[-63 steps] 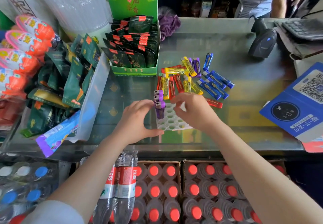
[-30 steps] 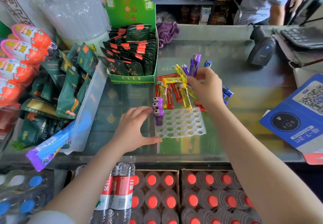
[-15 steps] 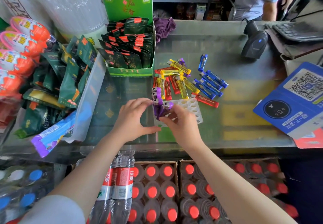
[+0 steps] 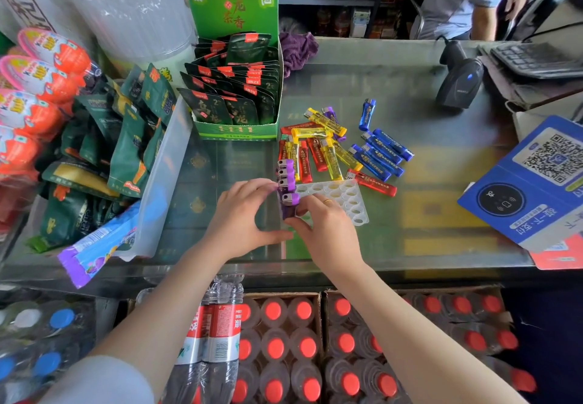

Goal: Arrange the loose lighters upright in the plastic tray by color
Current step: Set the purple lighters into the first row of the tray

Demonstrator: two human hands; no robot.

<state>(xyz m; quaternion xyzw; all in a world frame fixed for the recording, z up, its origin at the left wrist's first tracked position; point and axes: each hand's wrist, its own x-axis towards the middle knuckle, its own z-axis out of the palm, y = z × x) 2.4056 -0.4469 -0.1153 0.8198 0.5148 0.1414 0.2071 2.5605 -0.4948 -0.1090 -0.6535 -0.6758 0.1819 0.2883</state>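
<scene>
A white plastic tray point(image 4: 345, 197) with round holes lies on the glass counter. Several purple lighters point(image 4: 285, 173) stand upright in a row along its left edge. My right hand point(image 4: 328, 230) is shut on the nearest purple lighter point(image 4: 289, 206), upright at the tray's front left corner. My left hand point(image 4: 243, 217) rests against the tray's left side, fingertips touching the purple row. Behind the tray lie loose lighters: yellow point(image 4: 328, 154), red point(image 4: 372, 182), blue point(image 4: 383, 151) and one purple point(image 4: 330, 113).
A green display box of tea packets point(image 4: 236, 88) stands behind the tray, snack bags point(image 4: 126, 138) crowd the left. A barcode scanner point(image 4: 459, 81) and a blue QR stand point(image 4: 533, 179) sit right. Bottled drinks point(image 4: 284, 347) lie below the counter. A person stands at the back right.
My right hand fetched a purple lighter from the far pile, brought it back to the tray and now holds it upright at the front of the purple row. My left hand stayed beside the tray.
</scene>
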